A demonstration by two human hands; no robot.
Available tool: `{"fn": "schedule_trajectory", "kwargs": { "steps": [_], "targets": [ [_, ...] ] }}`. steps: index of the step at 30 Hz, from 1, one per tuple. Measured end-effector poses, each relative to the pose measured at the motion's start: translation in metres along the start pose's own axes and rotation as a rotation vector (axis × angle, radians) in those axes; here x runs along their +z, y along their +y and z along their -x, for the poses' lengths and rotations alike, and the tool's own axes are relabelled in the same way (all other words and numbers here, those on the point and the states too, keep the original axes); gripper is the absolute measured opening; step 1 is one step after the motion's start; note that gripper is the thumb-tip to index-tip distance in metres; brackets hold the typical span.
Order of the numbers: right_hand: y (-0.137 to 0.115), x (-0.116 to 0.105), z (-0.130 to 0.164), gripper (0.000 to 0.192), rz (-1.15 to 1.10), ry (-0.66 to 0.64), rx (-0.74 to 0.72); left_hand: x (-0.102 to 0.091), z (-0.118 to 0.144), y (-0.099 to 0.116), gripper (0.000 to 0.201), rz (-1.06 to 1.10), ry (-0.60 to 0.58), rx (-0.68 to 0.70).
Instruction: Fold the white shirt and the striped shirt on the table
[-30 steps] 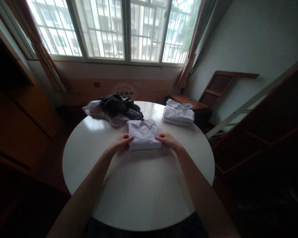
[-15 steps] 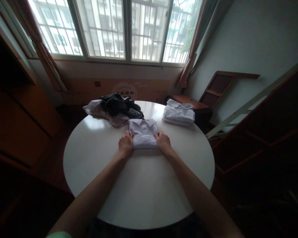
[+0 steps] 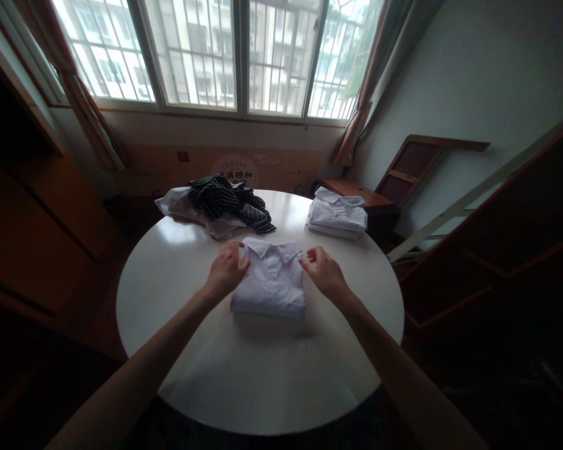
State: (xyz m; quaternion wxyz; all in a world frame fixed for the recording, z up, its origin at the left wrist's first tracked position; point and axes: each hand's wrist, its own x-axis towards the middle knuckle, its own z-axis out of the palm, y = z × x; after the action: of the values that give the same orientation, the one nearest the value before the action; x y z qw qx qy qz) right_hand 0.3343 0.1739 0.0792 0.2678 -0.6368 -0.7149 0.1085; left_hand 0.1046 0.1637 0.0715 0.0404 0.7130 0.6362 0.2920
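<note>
A folded white shirt (image 3: 272, 284) lies on the round white table (image 3: 281, 375), its collar toward the window and its buttoned front up. My left hand (image 3: 228, 270) is at the shirt's upper left edge, thumb and fingers apart, the thumb against the cloth. On the other side my right hand (image 3: 326, 272) hovers by the right collar corner with its fingers curved and parted. Whether its fingertips touch the cloth I cannot tell. Neither hand grips the shirt.
Dark striped clothing (image 3: 229, 201) lies heaped with a pale garment (image 3: 176, 203) at the table's back left. A stack of folded white shirts (image 3: 338, 215) sits at the back right. Beyond the table stand a cardboard box (image 3: 281, 165) and a wooden chair (image 3: 410, 165).
The folded shirt has come nearer to me along the table. My hands have let go of its sides and moved apart, now beside its collar end.
</note>
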Motion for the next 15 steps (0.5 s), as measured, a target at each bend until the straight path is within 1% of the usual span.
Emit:
{"fn": "schedule_trajectory", "kwargs": {
  "steps": [1,3,4,5,8,10,12,15],
  "targets": [
    [-0.009,0.003,-0.004,0.031,-0.016,0.081,-0.08,0.007,-0.004,0.01,0.036,0.009,0.043,0.06],
    [-0.027,0.017,-0.009,0.04,-0.018,0.167,-0.238,0.024,-0.011,0.025,0.047,-0.009,0.069,0.129],
    [-0.034,0.027,-0.01,0.045,0.0,0.163,-0.286,0.033,-0.013,0.029,0.051,-0.032,0.054,0.141],
    [-0.038,0.037,-0.009,0.048,0.027,0.13,-0.308,0.043,-0.014,0.03,0.052,-0.062,0.019,0.14],
    [-0.036,0.065,-0.004,0.046,0.096,-0.035,-0.301,0.063,-0.012,0.022,0.052,-0.132,-0.152,0.128],
    [-0.029,0.074,-0.001,0.049,0.118,-0.102,-0.3,0.068,-0.01,0.013,0.052,-0.155,-0.218,0.132],
    [-0.023,0.076,-0.001,0.052,0.124,-0.129,-0.303,0.067,-0.01,0.007,0.053,-0.17,-0.229,0.127],
    [-0.019,0.074,-0.004,0.058,0.102,-0.142,-0.286,0.061,-0.013,0.005,0.056,-0.163,-0.243,0.058]
  ]
}}
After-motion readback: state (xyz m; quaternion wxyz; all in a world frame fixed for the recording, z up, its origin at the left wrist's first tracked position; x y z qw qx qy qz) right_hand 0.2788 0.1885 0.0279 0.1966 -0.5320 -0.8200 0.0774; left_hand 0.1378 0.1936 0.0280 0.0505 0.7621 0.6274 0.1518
